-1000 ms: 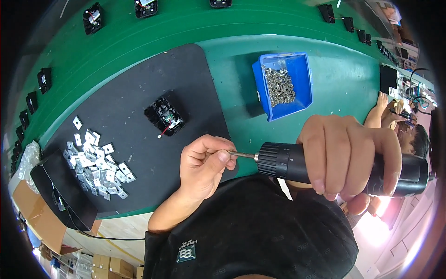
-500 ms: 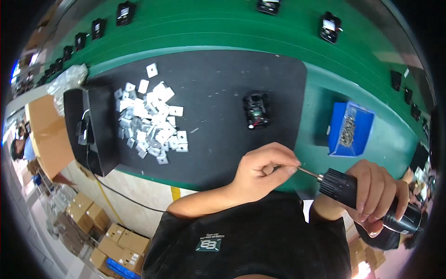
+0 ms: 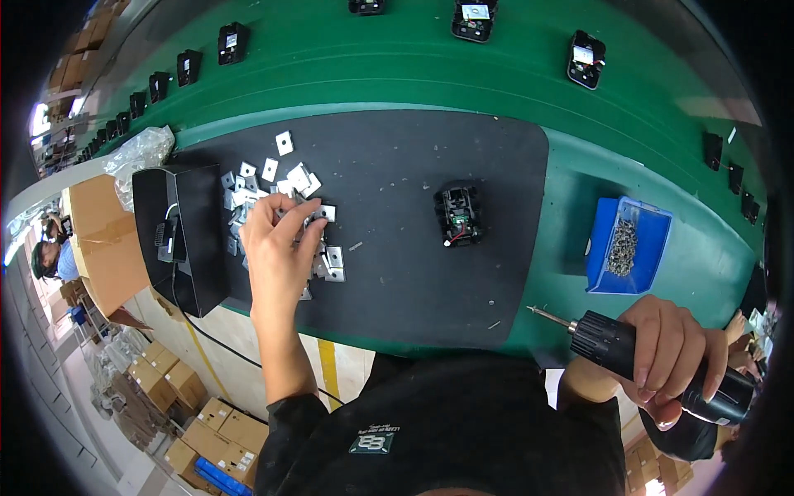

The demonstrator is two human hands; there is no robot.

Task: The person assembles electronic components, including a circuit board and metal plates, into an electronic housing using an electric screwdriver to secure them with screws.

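Note:
My left hand (image 3: 279, 237) is over a pile of small square metal plates (image 3: 332, 263), each with a hole. Its thumb and forefinger are curved and apart at the pile's right side; some plates are hidden under the hand. My right hand (image 3: 674, 351) is wrapped round a black electric screwdriver (image 3: 608, 337), its bit pointing left above the mat's right edge. Something small sits at the bit's tip, too small to tell surely. An opened black device housing (image 3: 459, 217) with a green circuit board and a red wire lies on the black mat (image 3: 397, 273).
A blue bin (image 3: 626, 277) of small screws stands right of the mat. Left of the plates is a black box (image 3: 194, 240) with a cable. Similar black devices (image 3: 586, 59) lie on the green belt (image 3: 306, 66) behind. A cardboard box (image 3: 103, 236) stands far left.
My left hand has left the screwdriver's bit and moved left to the metal plates. The right hand still holds the screwdriver in nearly the same place. Devices on the belt have shifted.

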